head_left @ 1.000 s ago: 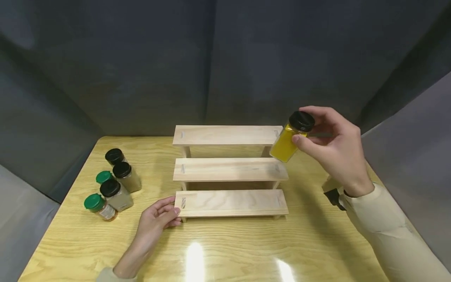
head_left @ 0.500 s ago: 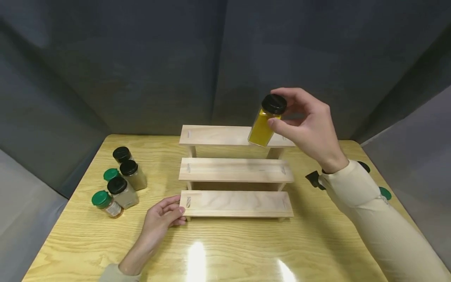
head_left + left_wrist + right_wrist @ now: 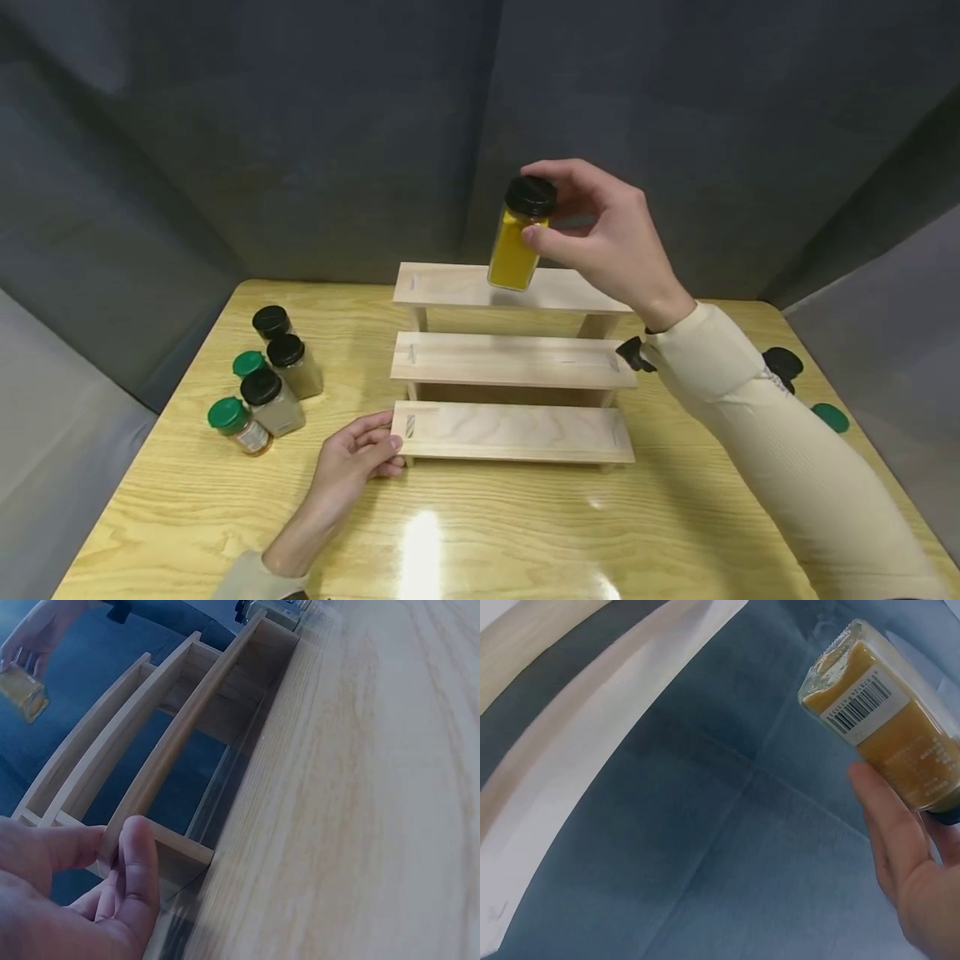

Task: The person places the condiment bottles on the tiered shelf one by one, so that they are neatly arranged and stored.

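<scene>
Item 1, right hand: I see it gripping a yellow spice jar near the black lid, thumb on the near face and fingers curled behind. The jar hangs in the air, roughly upright, its base just over the top shelf of the wooden tiered rack, near the middle; I cannot tell whether it touches the board. The right wrist view shows a barcode label on the glass and the thumb along the side.

Change noted: one second ago the jar was off the right end of the rack, level with the top shelf and tilted; half a second ago it stood over the right end of that shelf. It has travelled leftward and now sits straighter.

Item 2, left hand: lies on the tabletop at the left end of the lowest shelf, fingers relaxed and their tips touching that end. In the left wrist view the fingers press against the board's edge. It has stayed at this spot through all three head frames.

Item 3, five jars at the left of the tabletop, close together: two green-lidded jars and three black-lidded jars, well apart from the rack.

Item 4, right of the rack, partly hidden behind the sleeve: a black lid and a green lid.
</scene>
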Demonstrator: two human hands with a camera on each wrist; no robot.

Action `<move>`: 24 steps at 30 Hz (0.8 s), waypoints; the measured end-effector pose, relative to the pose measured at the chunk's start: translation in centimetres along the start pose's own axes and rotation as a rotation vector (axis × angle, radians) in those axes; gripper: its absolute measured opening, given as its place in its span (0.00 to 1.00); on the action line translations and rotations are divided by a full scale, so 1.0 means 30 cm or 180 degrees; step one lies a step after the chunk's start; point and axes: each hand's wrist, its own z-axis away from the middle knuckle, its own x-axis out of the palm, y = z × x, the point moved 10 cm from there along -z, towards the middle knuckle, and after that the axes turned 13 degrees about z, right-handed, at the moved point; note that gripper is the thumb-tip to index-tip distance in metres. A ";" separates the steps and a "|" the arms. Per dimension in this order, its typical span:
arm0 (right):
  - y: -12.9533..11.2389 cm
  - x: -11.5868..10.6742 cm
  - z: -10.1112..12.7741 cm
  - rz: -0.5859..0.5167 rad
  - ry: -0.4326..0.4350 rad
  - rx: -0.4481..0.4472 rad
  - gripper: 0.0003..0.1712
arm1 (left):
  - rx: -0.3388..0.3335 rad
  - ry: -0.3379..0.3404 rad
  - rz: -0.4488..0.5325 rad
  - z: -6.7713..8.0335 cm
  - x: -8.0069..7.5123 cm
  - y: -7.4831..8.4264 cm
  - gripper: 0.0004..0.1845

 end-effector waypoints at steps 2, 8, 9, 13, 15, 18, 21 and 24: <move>-0.007 0.021 -0.019 -0.0043 -0.0058 -0.0022 0.28 | 0.0004 -0.0009 0.0004 0.001 0.003 0.001 0.26; -0.015 0.088 -0.068 -0.0095 -0.0254 -0.0043 0.28 | 0.0018 -0.0027 0.0031 0.003 0.010 -0.003 0.27; -0.015 0.098 -0.074 -0.0095 -0.0282 -0.0048 0.28 | 0.0022 -0.0035 0.0030 0.003 0.012 -0.004 0.27; -0.018 0.131 -0.095 -0.0136 -0.0350 -0.0080 0.29 | 0.0038 -0.0067 0.0039 0.007 0.016 -0.005 0.27; -0.019 0.145 -0.102 -0.0167 -0.0373 -0.0094 0.30 | 0.0032 -0.0073 0.0058 0.008 0.019 -0.008 0.26; -0.020 0.169 -0.110 -0.0216 -0.0415 -0.0110 0.30 | 0.0039 -0.0076 0.0067 0.010 0.022 -0.010 0.26; -0.022 0.192 -0.116 -0.0227 -0.0449 -0.0121 0.29 | 0.0074 -0.0097 0.0079 0.014 0.027 -0.008 0.27; -0.026 0.209 -0.119 -0.0205 -0.0462 -0.0158 0.29 | 0.0078 -0.0113 0.0132 0.018 0.033 -0.007 0.27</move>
